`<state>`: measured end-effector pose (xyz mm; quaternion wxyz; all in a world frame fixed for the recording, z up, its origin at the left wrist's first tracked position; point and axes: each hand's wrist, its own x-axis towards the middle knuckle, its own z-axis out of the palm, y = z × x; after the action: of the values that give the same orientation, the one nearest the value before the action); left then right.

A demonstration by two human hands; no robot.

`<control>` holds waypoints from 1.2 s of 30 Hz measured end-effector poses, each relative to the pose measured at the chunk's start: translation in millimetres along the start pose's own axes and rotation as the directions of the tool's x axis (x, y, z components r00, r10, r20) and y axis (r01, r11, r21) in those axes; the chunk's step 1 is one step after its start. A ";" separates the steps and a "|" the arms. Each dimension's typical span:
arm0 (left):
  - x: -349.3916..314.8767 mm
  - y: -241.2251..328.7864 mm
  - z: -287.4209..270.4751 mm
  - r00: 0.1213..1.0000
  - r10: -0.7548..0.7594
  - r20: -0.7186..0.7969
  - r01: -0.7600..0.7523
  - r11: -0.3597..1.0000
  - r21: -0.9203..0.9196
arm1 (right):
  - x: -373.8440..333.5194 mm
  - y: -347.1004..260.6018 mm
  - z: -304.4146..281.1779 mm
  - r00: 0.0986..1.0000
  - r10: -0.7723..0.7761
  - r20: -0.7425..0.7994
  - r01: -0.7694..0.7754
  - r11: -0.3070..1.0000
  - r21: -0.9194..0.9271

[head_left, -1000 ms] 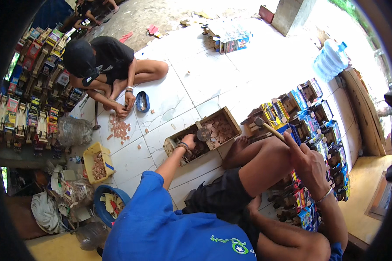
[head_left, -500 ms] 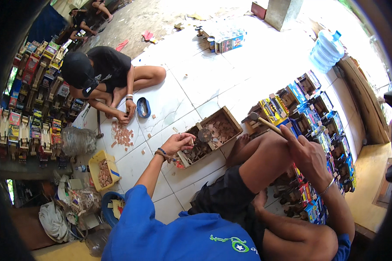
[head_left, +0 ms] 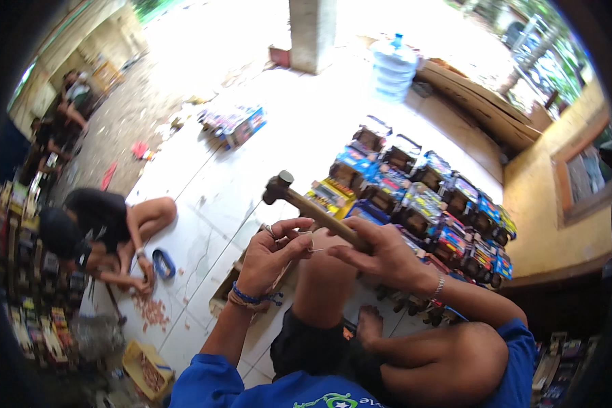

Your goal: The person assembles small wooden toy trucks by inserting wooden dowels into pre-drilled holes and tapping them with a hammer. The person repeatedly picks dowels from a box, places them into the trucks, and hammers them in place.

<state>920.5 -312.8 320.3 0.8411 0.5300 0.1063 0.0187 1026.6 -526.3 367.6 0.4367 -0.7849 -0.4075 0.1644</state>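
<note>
My right hand is closed around the wooden handle of a hammer, whose dark metal head points up and left. Close beside it, above my raised knee, my left hand pinches a thin, pale, wire-like piece between thumb and fingers. That piece spans the small gap toward my right fingertips; its exact kind is too fine to make out. Behind my left forearm, a wooden box shows only in part, its contents mostly hidden.
Rows of colourful toy trucks stand at right. At left a person sits by small wooden pieces and a blue container. A yellow tub lies nearer. Farther off are a water jug and a pillar.
My view has swung right. My left hand has risen from over the wooden box to meet my right hand, and the hammer has come in from the right knee to between them.
</note>
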 end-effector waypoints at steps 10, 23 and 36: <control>88.4 18.3 75.7 0.932 -0.213 0.294 0.257 0.959 -0.119 | -6.7 38.3 -45.6 0.969 0.172 -0.176 -0.074 0.886 0.458; 310.9 -24.6 159.0 0.869 -0.235 0.436 -0.059 0.825 0.562 | -38.4 159.0 -121.4 0.729 0.610 -0.310 -0.146 0.582 0.800; 526.2 -114.1 203.9 0.740 -0.484 0.467 -0.389 0.257 0.884 | -87.8 234.2 -157.4 0.508 0.786 -0.352 -0.195 0.503 0.842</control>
<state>1465.7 -467.8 219.1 0.3110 0.8896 -0.1975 -0.2700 1185.5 -748.9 255.9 0.7468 -0.6334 0.1613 0.1222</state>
